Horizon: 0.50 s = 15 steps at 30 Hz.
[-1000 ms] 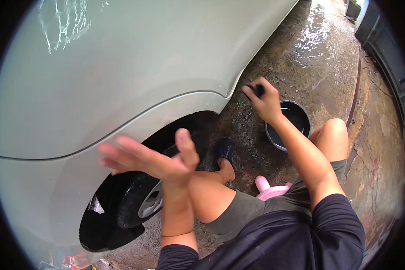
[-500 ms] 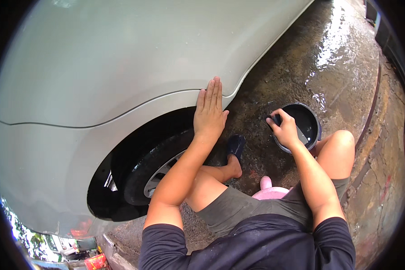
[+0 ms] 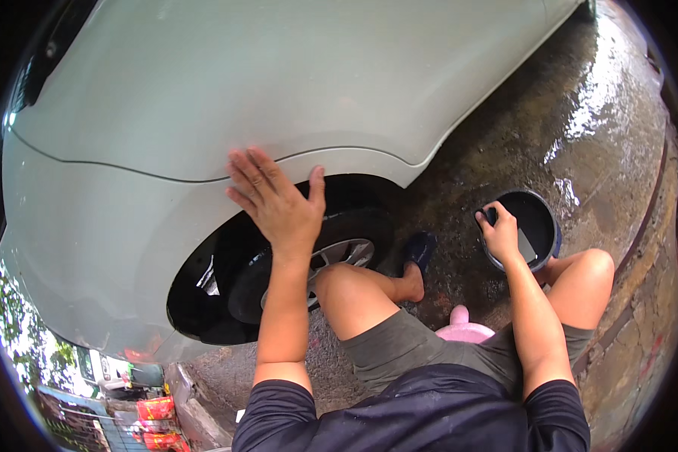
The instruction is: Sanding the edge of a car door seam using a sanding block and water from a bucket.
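Note:
My left hand point(image 3: 279, 207) is stretched out with its fingers spread over the pale silver-green car panel point(image 3: 203, 98), just above the wheel arch; its fingertips are slightly blurred. Below it, the wheel point(image 3: 354, 248) sits inside the dark arch. On the right, the fingers of my right hand point(image 3: 499, 232) are closed round a small dark block point(image 3: 490, 216) at the near left rim of a black bucket point(image 3: 554, 218). Part of that block is hidden by the fingers. A flat grey piece point(image 3: 526, 247) shows inside the bucket beside my wrist.
Wet, dark concrete point(image 3: 497, 143) stretches beside the car. A pink stool point(image 3: 465, 331) is under me, between my knees. My foot in a dark blue clog point(image 3: 420, 250) rests near the wheel. Red packages point(image 3: 156, 409) lie at the lower left.
My left hand has slid left along the panel above the wheel arch, and its fingers have gone from together to spread. My right hand stays at the bucket. The view has shifted.

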Each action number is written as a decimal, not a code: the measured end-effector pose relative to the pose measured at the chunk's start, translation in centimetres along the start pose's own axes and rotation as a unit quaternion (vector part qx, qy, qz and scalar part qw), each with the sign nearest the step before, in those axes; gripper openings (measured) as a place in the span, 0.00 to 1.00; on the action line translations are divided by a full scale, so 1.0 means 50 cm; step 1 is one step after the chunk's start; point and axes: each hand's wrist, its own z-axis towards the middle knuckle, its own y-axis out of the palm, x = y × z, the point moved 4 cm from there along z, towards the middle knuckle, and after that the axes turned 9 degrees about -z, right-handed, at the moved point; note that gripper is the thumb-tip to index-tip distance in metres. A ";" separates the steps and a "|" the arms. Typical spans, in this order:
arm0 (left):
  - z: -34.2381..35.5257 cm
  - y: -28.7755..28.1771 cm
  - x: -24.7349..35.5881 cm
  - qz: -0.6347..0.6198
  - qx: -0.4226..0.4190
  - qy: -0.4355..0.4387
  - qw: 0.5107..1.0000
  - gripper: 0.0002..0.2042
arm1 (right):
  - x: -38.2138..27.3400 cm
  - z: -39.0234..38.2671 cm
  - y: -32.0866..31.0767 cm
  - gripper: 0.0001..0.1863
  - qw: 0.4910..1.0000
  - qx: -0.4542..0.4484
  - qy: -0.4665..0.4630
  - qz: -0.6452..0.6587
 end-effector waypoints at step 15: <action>-0.115 0.137 0.186 -0.030 -0.093 0.149 0.984 0.40 | 0.198 0.005 0.108 0.23 0.990 -0.012 -0.046 -0.131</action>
